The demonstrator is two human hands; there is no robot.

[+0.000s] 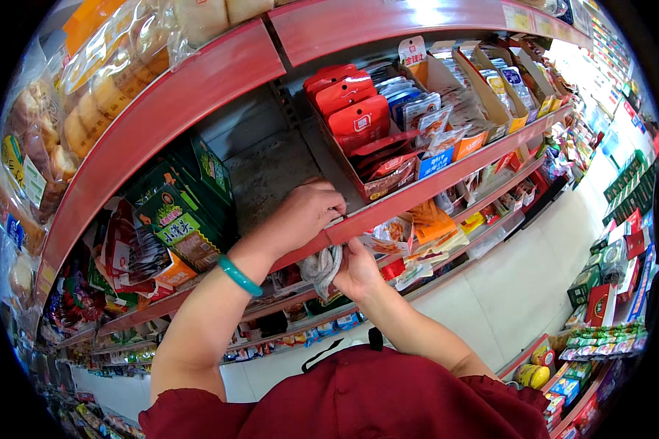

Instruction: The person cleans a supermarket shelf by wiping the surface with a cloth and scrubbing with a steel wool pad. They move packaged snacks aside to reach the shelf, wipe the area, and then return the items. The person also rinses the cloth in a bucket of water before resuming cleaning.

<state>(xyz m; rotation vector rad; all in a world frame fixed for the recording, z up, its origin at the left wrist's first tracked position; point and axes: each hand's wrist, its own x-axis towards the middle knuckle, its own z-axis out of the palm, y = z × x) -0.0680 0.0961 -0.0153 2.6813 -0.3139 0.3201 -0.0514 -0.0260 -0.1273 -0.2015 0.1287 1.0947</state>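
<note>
My left hand [311, 213], with a teal bangle [240, 276] on its wrist, is over the front of a metal shelf [269, 175]. Its fingers curl down at the red shelf edge [395, 211], and whether they pinch something is hidden. Just below that edge, my right hand [357, 271] grips a bunched grey cloth [323, 268]. Left of my left hand stand green snack packets [178, 219] in a box. On its right is an open carton of red packets [359, 120].
Bagged bread [110, 104] lies on the upper shelf, behind a red rail [329, 38]. Boxes of small sachets [461, 99] line the shelf to the right. Lower shelves hold orange packets [431, 219]. Beyond the tiled floor [472, 307] are stacked green boxes [629, 175].
</note>
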